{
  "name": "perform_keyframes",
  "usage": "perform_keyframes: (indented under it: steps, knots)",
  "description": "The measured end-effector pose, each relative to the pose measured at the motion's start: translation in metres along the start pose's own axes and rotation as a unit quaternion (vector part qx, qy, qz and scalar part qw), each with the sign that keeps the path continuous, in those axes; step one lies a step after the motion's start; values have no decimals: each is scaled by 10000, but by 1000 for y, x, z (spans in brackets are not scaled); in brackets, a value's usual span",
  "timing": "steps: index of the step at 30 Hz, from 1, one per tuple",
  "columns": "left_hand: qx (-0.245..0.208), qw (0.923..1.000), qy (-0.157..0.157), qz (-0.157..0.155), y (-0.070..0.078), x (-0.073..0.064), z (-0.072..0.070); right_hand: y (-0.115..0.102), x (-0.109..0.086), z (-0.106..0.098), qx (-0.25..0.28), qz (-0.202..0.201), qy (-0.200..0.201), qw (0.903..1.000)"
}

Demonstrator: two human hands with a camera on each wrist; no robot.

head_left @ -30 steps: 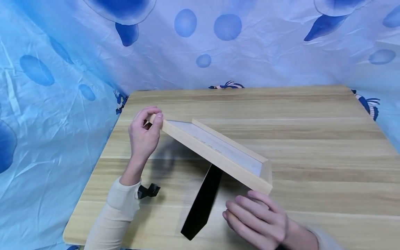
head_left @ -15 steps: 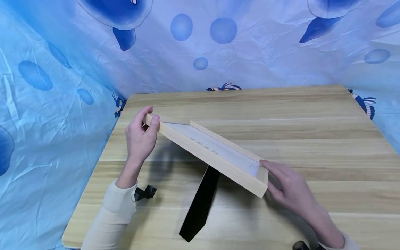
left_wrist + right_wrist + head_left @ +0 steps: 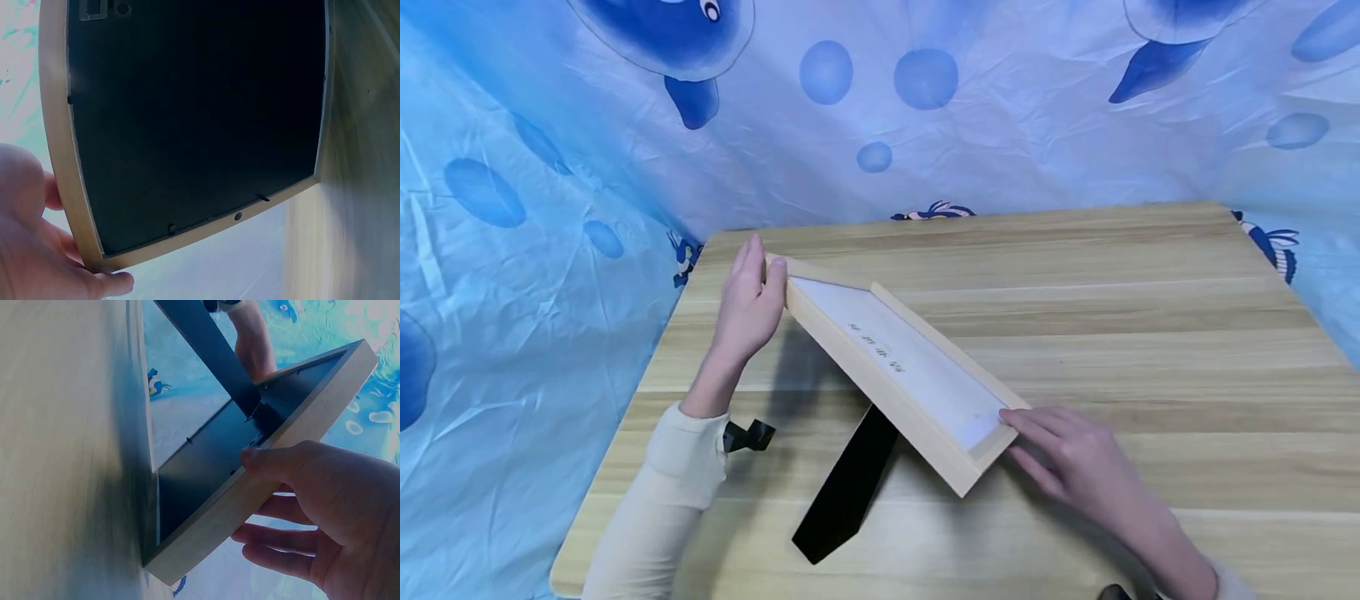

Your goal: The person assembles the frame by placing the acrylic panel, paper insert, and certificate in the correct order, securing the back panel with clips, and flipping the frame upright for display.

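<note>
A pale wooden picture frame (image 3: 880,392) is tilted over the table, its white panel (image 3: 910,375) with a short line of small dark characters facing up. My left hand (image 3: 748,304) holds the raised upper-left corner, thumb at the edge. At the lower right end, my right hand (image 3: 1082,467) pinches the rim; the right wrist view has its thumb (image 3: 272,462) on the back side and the fingers on the front side. Black backing (image 3: 200,125) with small metal tabs fills the rear. From it a black stand leg (image 3: 846,496) swings out toward the near side.
The wooden table (image 3: 1150,333) extends back and to the right. A blue patterned curtain (image 3: 1015,150) hangs behind and at the left. A black strap end (image 3: 749,435) sticks out from the left cuff.
My right hand has come from below the near corner to grip the right end. The frame has turned clockwise, its near corner and stand leg shifting left. My left hand's fingers have straightened.
</note>
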State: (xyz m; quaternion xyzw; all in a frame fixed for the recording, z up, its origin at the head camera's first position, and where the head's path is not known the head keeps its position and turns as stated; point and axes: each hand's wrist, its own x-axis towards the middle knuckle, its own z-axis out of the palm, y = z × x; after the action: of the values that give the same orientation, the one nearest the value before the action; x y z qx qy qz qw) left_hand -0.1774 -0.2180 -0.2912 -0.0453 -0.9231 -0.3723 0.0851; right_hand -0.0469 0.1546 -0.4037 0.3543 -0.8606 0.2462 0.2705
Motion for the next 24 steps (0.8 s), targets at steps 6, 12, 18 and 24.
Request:
perform_keyframes:
  steps: [6, 12, 18, 24]
  knots:
    - [42, 9994, -348, 34, 8, 16, 8, -8, 3, -1, -84, -183, -145, 9997]
    - [122, 9970, -751, 119, 17, 27, 18, -21, 5, 8, -46, -607, 137, 9981]
    - [192, 9936, -1097, 195, 28, 34, 24, -33, 13, 19, 157, -983, 354, 9944]
    - [224, 9905, -1313, 342, 35, 37, 24, -44, 21, 28, 338, -1360, 502, 9889]
